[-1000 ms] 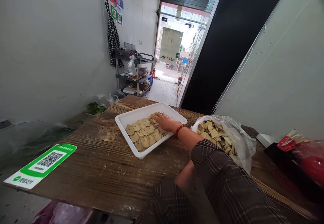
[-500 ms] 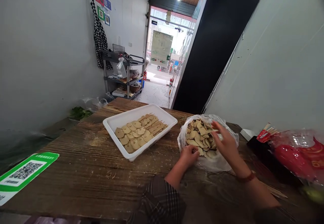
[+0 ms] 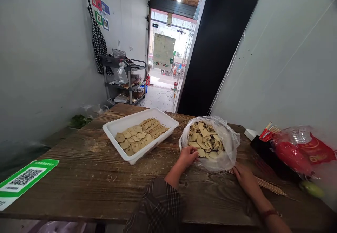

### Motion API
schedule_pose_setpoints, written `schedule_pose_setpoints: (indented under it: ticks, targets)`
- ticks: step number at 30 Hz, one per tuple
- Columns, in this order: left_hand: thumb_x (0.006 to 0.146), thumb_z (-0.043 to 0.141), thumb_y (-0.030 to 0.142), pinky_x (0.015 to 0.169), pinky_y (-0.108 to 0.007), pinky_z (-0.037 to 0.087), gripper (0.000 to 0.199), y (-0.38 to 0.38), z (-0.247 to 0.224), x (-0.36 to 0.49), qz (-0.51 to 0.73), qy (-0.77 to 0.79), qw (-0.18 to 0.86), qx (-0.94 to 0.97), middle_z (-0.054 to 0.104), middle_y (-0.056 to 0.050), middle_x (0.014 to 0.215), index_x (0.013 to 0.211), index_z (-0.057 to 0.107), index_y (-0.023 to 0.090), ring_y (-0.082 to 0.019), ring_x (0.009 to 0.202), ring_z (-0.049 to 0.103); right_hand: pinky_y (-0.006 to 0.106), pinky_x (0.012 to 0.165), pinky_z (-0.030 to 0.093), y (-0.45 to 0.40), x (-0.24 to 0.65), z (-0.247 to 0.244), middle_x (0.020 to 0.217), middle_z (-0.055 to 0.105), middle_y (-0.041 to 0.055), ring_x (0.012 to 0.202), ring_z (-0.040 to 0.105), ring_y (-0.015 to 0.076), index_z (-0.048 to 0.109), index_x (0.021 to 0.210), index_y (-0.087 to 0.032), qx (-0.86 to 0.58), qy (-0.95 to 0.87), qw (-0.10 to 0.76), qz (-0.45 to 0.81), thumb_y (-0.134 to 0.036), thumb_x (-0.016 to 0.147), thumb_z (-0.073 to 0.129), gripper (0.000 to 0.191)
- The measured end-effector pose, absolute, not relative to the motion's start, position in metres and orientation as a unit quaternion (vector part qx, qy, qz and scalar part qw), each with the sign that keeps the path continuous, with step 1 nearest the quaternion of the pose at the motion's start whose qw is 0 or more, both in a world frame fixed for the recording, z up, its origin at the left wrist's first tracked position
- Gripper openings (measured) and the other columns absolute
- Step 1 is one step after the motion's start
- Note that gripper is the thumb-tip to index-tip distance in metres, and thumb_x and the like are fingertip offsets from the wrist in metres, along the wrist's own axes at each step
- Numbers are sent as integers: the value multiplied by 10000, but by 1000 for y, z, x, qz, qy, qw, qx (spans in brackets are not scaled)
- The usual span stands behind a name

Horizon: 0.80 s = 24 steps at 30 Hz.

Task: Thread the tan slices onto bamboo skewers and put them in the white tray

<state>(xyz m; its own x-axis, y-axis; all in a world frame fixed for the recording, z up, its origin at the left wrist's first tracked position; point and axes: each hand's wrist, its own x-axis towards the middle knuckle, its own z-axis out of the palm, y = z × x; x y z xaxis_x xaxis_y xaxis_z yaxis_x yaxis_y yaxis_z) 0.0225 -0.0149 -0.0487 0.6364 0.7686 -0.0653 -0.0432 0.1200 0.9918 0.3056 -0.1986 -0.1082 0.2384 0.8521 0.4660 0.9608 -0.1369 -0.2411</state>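
A clear plastic bag (image 3: 229, 140) stands on the table with its mouth wide, full of thin beige slices (image 3: 204, 138). At its front left rim is my left hand (image 3: 188, 156), fingers curled together beside the nearest slices; what they pinch is hidden. My right hand (image 3: 245, 177) lies low on the table at the bag's right front corner, fingers stretched toward the ends of thin wooden skewers (image 3: 271, 185), with no slice in it. Left of the bag, a white plastic tray (image 3: 116, 148) contains overlapping rows of skewered slices (image 3: 135, 136), their sticks pointing right.
Right of the bag sit a black box (image 3: 265, 152), red-wrapped sticks (image 3: 266, 133) and a red plastic package (image 3: 292, 155). A green QR-code card (image 3: 28, 177) lies at the table's left. A shelf cart (image 3: 126, 75) stands by the left wall, with a glass door beyond.
My right hand has dropped from above the slices to the tabletop by the skewers. My left hand stays at the bag's front rim. The whole view has shifted slightly.
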Motion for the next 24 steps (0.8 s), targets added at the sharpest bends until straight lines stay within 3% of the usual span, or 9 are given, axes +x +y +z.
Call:
schedule_pose_setpoints:
  ticks: [13, 20, 24]
  targets:
    - [793, 542, 119, 537, -227, 464, 74, -13, -46, 19, 300, 299, 687, 590, 627, 15, 634, 861, 561, 139, -122, 549, 632, 458, 833, 539, -209, 284, -92, 1033, 713, 117, 944, 656, 280, 707, 977, -190, -709, -628, 213, -242, -325, 963, 480, 265]
    - [774, 572, 132, 524, -244, 480, 40, -13, -44, 19, 307, 295, 677, 600, 638, 6, 603, 810, 569, 150, -140, 535, 635, 366, 818, 551, -214, 279, -91, 1049, 670, 99, 947, 661, 224, 661, 1032, -205, -687, -637, 259, -236, -305, 983, 455, 234]
    - [771, 583, 121, 534, -227, 476, 34, -14, -40, 19, 299, 298, 685, 594, 631, 18, 589, 785, 577, 152, -117, 527, 615, 335, 782, 546, -222, 269, -80, 1031, 673, 89, 913, 666, 210, 671, 1036, -209, -701, -623, 244, -247, -294, 982, 449, 244]
